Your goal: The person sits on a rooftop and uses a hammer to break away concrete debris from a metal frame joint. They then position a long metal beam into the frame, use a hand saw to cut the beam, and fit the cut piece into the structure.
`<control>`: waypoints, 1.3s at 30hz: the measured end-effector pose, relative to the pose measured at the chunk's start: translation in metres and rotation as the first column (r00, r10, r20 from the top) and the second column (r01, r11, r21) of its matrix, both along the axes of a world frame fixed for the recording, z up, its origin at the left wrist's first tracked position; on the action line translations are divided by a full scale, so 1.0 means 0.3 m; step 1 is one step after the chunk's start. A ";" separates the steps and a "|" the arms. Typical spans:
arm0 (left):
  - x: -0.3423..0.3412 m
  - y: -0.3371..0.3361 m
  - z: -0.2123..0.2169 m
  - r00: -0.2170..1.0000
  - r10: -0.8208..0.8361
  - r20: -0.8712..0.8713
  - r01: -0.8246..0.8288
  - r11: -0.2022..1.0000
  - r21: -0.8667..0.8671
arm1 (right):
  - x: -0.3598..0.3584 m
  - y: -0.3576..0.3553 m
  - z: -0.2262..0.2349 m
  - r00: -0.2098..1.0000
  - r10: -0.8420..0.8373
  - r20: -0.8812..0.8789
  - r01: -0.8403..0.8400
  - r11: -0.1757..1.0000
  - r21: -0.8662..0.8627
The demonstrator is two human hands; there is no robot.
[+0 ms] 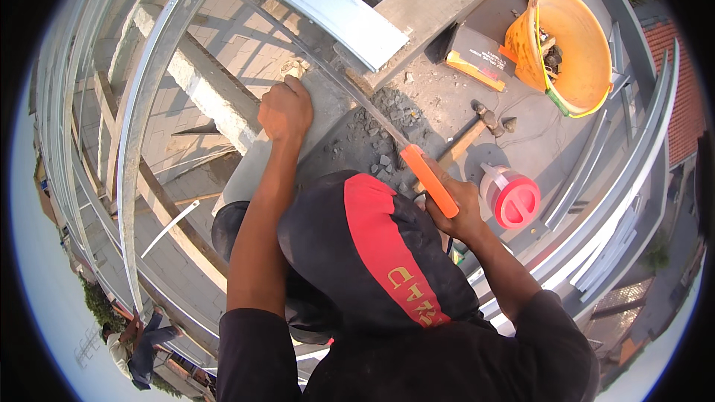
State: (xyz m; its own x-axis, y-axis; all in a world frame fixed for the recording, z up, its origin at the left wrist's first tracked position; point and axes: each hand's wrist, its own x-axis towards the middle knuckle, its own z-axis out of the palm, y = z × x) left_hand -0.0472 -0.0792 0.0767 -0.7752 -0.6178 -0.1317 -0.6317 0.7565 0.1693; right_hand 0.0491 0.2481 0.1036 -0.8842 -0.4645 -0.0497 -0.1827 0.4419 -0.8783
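Note:
My right hand [456, 205] is closed around the orange handle of a tool [430, 181]. Its long, narrow metal blade runs away up and left across the concrete; the far end is hard to separate from the edges there. My left hand [286, 108] is a fist at the edge of the concrete ledge [328, 100], beside a pale crumpled lump [294, 68]. Whatever that fist may hold is hidden. Broken grey rubble [383, 138] lies beneath the blade, just ahead of my knee. A wooden-handled hammer [465, 140] rests close to my right hand.
A yellow bucket [570, 52] with debris inside stands at the far right, beside a dark box [480, 56]. Near my right hand is a red-lidded clear jug [516, 201]. Metal channels [342, 11] and curved framing surround an open drop on the left. Another person [138, 350] is far lower left.

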 end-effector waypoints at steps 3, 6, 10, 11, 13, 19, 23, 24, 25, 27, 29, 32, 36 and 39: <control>0.003 -0.007 -0.005 1.000 -0.016 -0.011 0.016 1.000 0.008 | -0.008 -0.012 -0.084 0.994 -0.052 0.099 0.046 0.997 0.062; -0.001 0.002 0.023 1.000 0.012 -0.017 -0.012 1.000 0.028 | -0.063 -0.047 -0.085 0.969 -0.079 0.234 0.065 0.996 0.067; 0.003 0.005 0.051 0.999 0.029 0.036 -0.032 0.996 0.086 | 0.012 -0.029 0.041 0.991 -0.060 0.117 0.054 0.997 0.053; 0.002 0.006 0.059 0.997 0.025 0.066 -0.032 0.994 0.105 | 0.027 -0.017 0.047 0.997 -0.055 0.052 0.052 0.997 0.054; 0.005 0.009 0.066 0.998 0.031 0.059 -0.038 0.991 0.132 | 0.036 -0.004 -0.001 0.995 -0.065 0.069 0.062 0.997 0.041; 0.004 -0.011 0.017 1.000 0.029 -0.009 -0.028 0.996 0.082 | -0.033 0.060 -0.084 0.930 -0.067 0.361 0.068 0.998 0.011; 0.003 0.002 0.034 1.000 0.027 -0.005 -0.027 0.995 0.098 | 0.007 0.042 0.040 0.985 -0.055 0.166 0.055 0.998 0.005; 0.014 0.000 0.034 0.999 0.036 0.006 -0.036 0.995 0.094 | 0.026 0.036 0.056 0.995 -0.053 0.090 0.050 0.998 0.030; 0.003 0.004 0.037 0.999 0.033 0.007 -0.034 0.995 0.098 | 0.023 0.045 -0.001 1.000 -0.012 0.006 0.011 0.999 0.047; -0.010 0.004 0.031 1.000 0.019 -0.007 -0.018 0.996 0.093 | 0.028 0.046 -0.097 0.992 -0.067 0.111 0.053 0.991 0.127; 0.007 -0.027 0.005 1.000 0.013 -0.025 -0.011 0.998 0.068 | 0.037 0.035 -0.125 0.985 -0.088 0.148 0.058 0.979 0.194; 0.016 -0.007 0.017 0.999 0.039 -0.030 -0.036 0.996 0.083 | 0.100 0.041 -0.015 0.943 -0.162 0.292 0.117 0.979 0.165; 0.005 -0.010 0.023 0.999 0.049 -0.007 -0.048 0.993 0.108 | 0.121 0.049 -0.006 0.985 -0.153 0.086 0.139 0.979 0.149; 0.005 0.001 0.040 1.000 0.020 0.018 -0.022 0.988 0.154 | -0.067 -0.138 -0.041 0.967 -0.158 0.200 0.117 0.972 0.202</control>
State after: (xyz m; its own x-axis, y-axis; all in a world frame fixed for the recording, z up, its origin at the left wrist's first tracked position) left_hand -0.0457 -0.0789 0.0886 -0.7592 -0.6051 -0.2397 -0.6508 0.7087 0.2724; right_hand 0.0289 0.2066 0.0913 -0.8982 -0.3034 -0.3181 0.0736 0.6096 -0.7893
